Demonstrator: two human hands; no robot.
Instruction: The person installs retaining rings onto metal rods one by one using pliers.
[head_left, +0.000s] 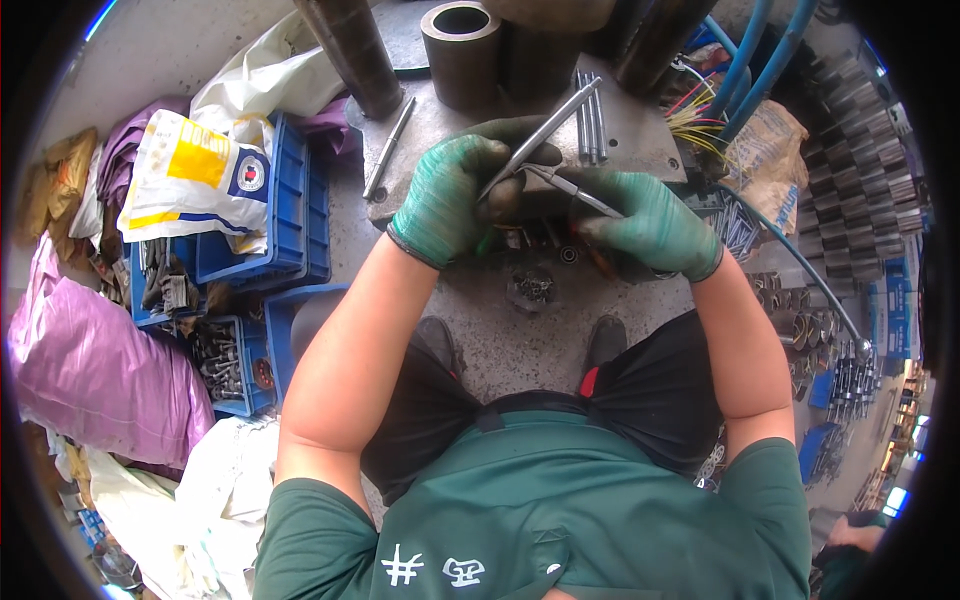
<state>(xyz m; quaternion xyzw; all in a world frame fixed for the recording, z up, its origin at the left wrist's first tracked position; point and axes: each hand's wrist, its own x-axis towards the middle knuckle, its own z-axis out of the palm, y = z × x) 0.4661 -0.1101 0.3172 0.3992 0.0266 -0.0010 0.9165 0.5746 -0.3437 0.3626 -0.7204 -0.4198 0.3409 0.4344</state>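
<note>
Your left hand (450, 195) curled round rod (545, 133); your right hand (655, 222) closed round pliers (586, 194). More rods (592, 130) on far bench (432, 128).

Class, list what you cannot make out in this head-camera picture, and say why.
All in the head view:
Left metal column: its top, cut off by the upper edge.
Grey metal tool: whatever the gloved right hand covers.
Blue crate: whatever lies under the white and yellow sack.
Small parts, mid-picture: too small to identify.
</note>
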